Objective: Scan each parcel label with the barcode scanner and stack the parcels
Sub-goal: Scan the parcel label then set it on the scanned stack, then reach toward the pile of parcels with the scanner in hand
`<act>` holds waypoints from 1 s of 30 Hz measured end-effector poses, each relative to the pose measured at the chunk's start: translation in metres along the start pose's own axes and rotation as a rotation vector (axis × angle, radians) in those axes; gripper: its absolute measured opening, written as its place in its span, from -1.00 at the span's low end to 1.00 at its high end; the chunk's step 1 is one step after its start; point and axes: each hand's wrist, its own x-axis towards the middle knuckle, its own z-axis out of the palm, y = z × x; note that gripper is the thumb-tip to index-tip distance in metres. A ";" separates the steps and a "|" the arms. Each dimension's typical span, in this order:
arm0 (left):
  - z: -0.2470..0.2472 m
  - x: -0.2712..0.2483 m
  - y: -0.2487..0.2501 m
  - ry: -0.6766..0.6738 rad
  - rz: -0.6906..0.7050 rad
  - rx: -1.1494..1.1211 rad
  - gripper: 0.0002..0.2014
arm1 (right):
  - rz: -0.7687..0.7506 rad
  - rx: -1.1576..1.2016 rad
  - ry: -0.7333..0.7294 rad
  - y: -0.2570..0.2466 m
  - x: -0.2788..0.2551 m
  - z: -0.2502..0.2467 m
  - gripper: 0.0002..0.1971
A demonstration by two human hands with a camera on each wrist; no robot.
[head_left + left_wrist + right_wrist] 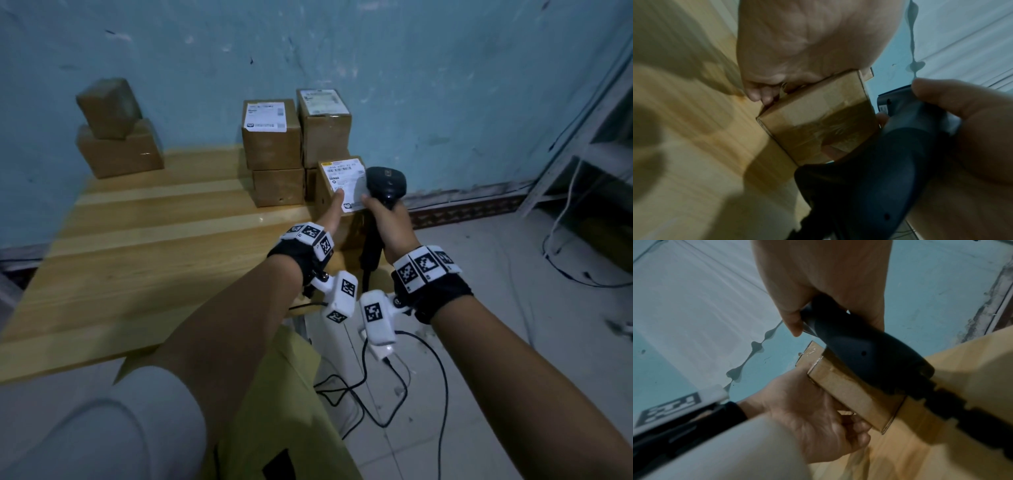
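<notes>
My left hand (334,209) grips a small brown parcel (323,195) at the table's right edge, thumb on its white label (346,181), fingers curled round its left side (764,95). The same parcel (849,394) is held from below by the left hand (818,426) in the right wrist view. My right hand (387,219) holds the black barcode scanner (385,185) by its handle, its head just right of the label. The scanner (869,186) crosses in front of the parcel (818,126); its handle (855,345) sits in my fist.
Several labelled parcels (272,133) are stacked behind the held one, against the blue wall. Two unlabelled brown boxes (118,147) are stacked at the wooden table's (154,246) far left. Cables (394,394) trail on the tiled floor; a metal rack (589,144) stands right.
</notes>
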 end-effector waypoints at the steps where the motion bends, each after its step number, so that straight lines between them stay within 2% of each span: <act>1: 0.000 0.000 0.000 0.002 0.005 0.001 -0.46 | 0.003 -0.004 -0.004 0.000 0.001 0.001 -0.85; 9: 0.000 -0.001 0.006 0.057 0.020 -0.073 -0.40 | 0.021 -0.007 -0.002 -0.004 -0.003 0.004 -0.73; 14: -0.012 -0.015 0.012 0.215 -0.040 0.047 -0.35 | -0.050 -0.107 0.033 -0.008 -0.010 0.009 -0.93; 15: -0.017 -0.018 0.013 0.229 -0.048 0.072 -0.34 | -0.077 -0.139 0.053 -0.009 -0.012 0.012 -0.86; 18: -0.031 -0.033 0.019 0.285 -0.061 0.091 -0.33 | -0.147 -0.249 0.093 -0.012 -0.018 0.024 -0.27; 19: -0.037 -0.038 0.020 0.304 -0.059 0.099 -0.32 | -0.166 -0.285 0.083 -0.016 -0.023 0.031 -0.20; 22: -0.063 -0.061 0.030 0.370 -0.029 0.132 -0.32 | -0.209 -0.335 0.048 -0.032 -0.043 0.055 -0.15; 28: -0.137 -0.095 0.048 0.467 0.015 0.159 -0.31 | -0.304 -0.338 -0.112 -0.051 -0.062 0.126 -0.30; 30: -0.164 -0.101 0.053 0.544 0.003 0.153 -0.25 | -0.298 -0.326 -0.154 -0.056 -0.066 0.153 -0.24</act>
